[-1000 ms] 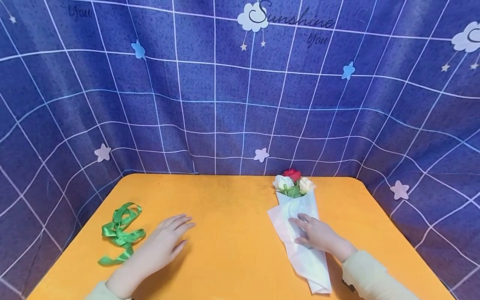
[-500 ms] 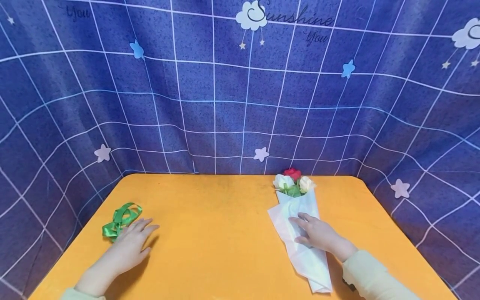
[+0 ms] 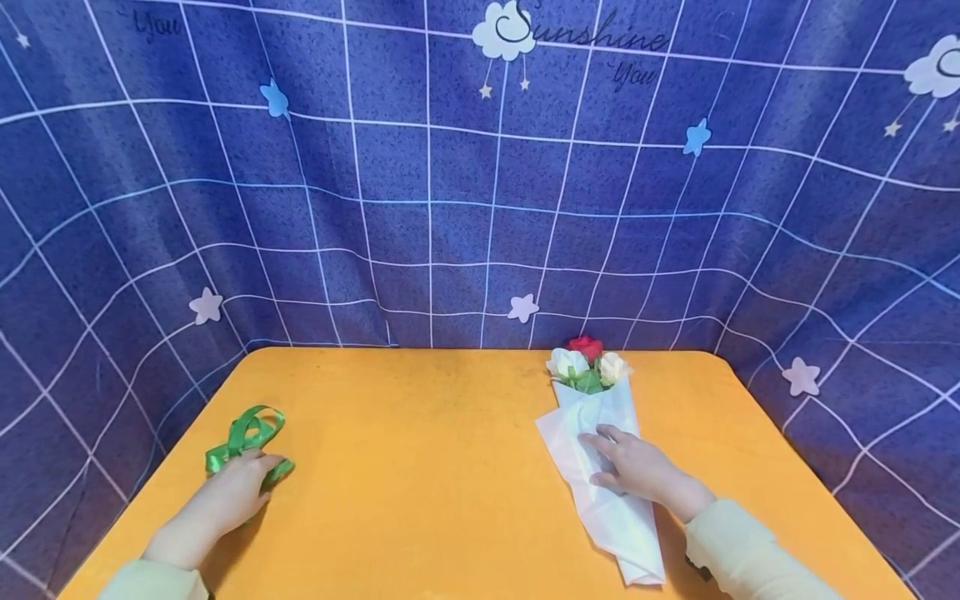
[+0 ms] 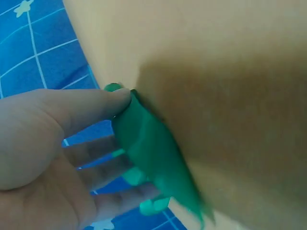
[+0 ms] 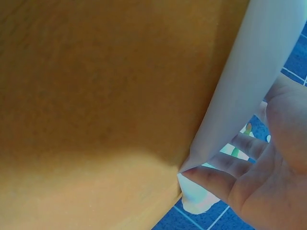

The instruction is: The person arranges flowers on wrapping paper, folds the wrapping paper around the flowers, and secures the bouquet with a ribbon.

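At the left of the table, a loosely heaped green satin ribbon [image 3: 247, 429] lies partly under my left hand [image 3: 217, 500]. In the left wrist view, my thumb meets a fold of the ribbon [image 4: 148, 148] with the fingers behind it, pinching it. My right hand [image 3: 648, 471] rests on a bouquet wrapped in white paper [image 3: 622, 533], its fingers relaxed over the wrap. Out of the top of the wrap show a red rose [image 3: 585, 347], a white flower [image 3: 566, 363] and a cream flower [image 3: 612, 368]. The right wrist view has the rolled paper [image 5: 240, 91] beside the fingers.
Both things lie on an orange table [image 3: 420, 467] with rounded far corners. A blue curtain [image 3: 420, 208] with white grid lines, stars and clouds hangs behind the table and along both sides.
My left hand has moved left from the table's middle onto the ribbon, and its fingers have closed on it. The right hand and the bouquet have stayed in place.
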The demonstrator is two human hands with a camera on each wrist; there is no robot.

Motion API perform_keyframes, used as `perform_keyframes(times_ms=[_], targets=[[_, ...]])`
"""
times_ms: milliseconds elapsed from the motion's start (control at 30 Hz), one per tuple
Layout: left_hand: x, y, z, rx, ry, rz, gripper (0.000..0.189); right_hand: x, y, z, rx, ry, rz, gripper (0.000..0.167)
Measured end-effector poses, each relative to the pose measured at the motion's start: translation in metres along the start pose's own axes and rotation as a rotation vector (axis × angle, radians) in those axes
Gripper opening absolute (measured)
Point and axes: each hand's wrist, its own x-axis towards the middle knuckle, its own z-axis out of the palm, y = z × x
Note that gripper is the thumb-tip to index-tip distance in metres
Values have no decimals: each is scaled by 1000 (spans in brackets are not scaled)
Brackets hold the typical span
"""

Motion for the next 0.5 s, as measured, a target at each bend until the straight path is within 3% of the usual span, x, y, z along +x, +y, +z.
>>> perform_keyframes(times_ms=[133, 233, 500], targets=[[5, -3, 2, 8, 1, 35, 26, 0, -1, 0, 11, -8, 11, 62], [8, -3, 1, -6, 0, 31, 38, 0, -1, 0, 13, -14, 10, 62], [24, 9, -13, -47, 13, 51, 44, 3, 2, -1, -29, 12, -35, 60]])
